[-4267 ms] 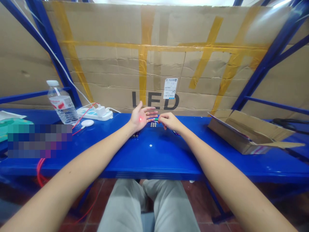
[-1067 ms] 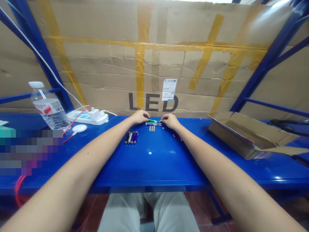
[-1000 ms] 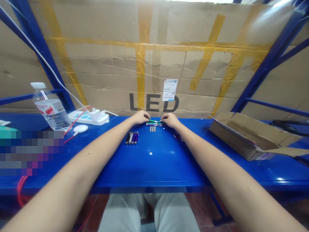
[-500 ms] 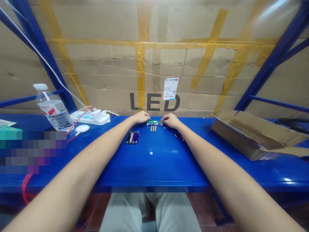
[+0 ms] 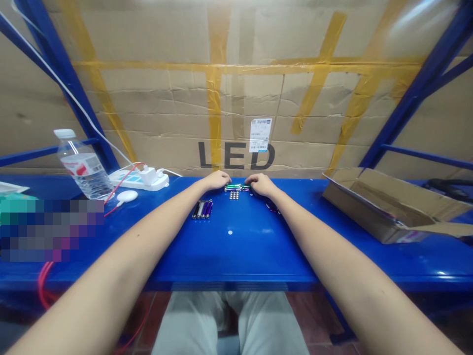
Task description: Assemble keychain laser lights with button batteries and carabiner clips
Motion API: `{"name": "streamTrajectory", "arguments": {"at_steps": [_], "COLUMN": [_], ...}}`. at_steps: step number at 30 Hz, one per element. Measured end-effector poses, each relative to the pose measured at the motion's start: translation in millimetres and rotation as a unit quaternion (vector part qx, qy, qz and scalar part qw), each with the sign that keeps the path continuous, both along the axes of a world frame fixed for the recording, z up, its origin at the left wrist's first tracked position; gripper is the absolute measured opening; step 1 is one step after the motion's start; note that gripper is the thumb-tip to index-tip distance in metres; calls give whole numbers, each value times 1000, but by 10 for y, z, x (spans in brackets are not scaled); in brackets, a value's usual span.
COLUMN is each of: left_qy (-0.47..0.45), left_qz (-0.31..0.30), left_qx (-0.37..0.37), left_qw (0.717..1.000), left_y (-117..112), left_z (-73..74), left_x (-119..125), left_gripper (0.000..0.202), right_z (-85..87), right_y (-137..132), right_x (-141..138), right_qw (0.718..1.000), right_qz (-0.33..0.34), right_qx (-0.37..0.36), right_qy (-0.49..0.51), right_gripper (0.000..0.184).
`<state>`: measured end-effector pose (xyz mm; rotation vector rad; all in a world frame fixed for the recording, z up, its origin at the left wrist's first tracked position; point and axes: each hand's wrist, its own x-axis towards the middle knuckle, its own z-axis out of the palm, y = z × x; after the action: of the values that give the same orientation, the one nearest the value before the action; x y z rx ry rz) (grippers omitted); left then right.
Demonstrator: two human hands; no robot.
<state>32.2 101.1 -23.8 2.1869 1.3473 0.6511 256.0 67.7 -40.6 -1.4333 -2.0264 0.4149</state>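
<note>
My left hand [image 5: 218, 180] is at the left end of a small group of slim metallic tubes [image 5: 236, 188] in green, silver and purple, lying crosswise near the table's back edge. Its fingers are bent together at the tube ends. At the opposite end, my right hand [image 5: 260, 184] has its fingers curled down onto the tubes. The exact finger contact is too small to see. Just in front sit small round silver pieces [image 5: 234, 195] in rows, resembling button cells. Left of these, several black, silver and purple tubes [image 5: 202, 209] lie side by side. Dark purple pieces [image 5: 272, 207] are partly hidden by my right forearm.
The blue table [image 5: 236, 256] bears an open cardboard box [image 5: 373, 212] on the right. On the left are a water bottle [image 5: 86, 167], a white power strip [image 5: 142, 178], a white round charger [image 5: 127, 196] and red cable [image 5: 44, 283]. A large carton [image 5: 166, 113] stands behind.
The view has shifted slightly. Both hands stay at the ends of the tubes, with only a tiny movement of the right fingers; the other pieces have not moved.
</note>
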Motion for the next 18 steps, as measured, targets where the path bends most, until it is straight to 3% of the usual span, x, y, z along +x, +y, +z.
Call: {"name": "streamTrajectory", "arguments": {"at_steps": [6,10,14,18], "left_qy": [12,47,77,121], "left_qz": [-8,-63,-69,-62], "left_qx": [90,64,47,37], "left_qw": [996,995,993,990], "left_y": [-294,-621,-816,-860], "left_z": [148,279,351,365], "left_x": [-262,-555,-619,-549], "left_gripper": [21,15,19,18], "right_z": [117,279,365,350], "right_y": [-90,-307,-651,-969], "right_x": [53,58,-90,-421], "right_qw": [999,996,989,957], "right_qz": [-17,1,68,215], "right_qx": [47,89,128,160], "right_qy": [1,-4,-25,-112], "right_gripper": [40,33,31,39]}}
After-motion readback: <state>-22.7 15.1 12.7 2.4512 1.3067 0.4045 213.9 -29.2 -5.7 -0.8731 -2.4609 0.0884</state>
